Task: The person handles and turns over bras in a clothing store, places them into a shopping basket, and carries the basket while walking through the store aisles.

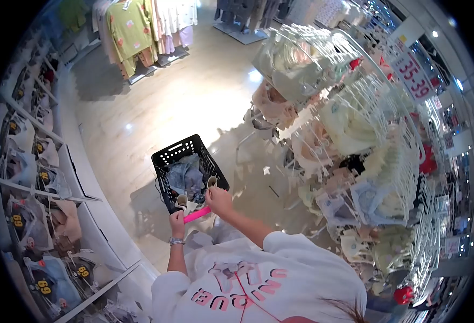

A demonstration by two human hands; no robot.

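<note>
My left hand [177, 222] is closed around the left end of a bright pink handle [196, 215]. Wrapped round the right end of the same bar is my right hand [219, 201]. A bracelet or watch circles my left wrist. Just beyond the handle is a black perforated plastic basket [209, 152], apparently part of a shopping cart. Blue-grey folded garments [185, 175] lie inside it. Two round beige pieces, one on the left [181, 200] and one on the right [211, 181], sit near my hands; I cannot tell what they are.
At the right stands a white wire rack [417, 134] crowded with bras on hangers, below a "35-39" sign [412, 74]. Shelves of bras with yellow "69" tags [43, 285] line the left. Ahead, across the shiny floor [134, 107], hang pyjamas [131, 32].
</note>
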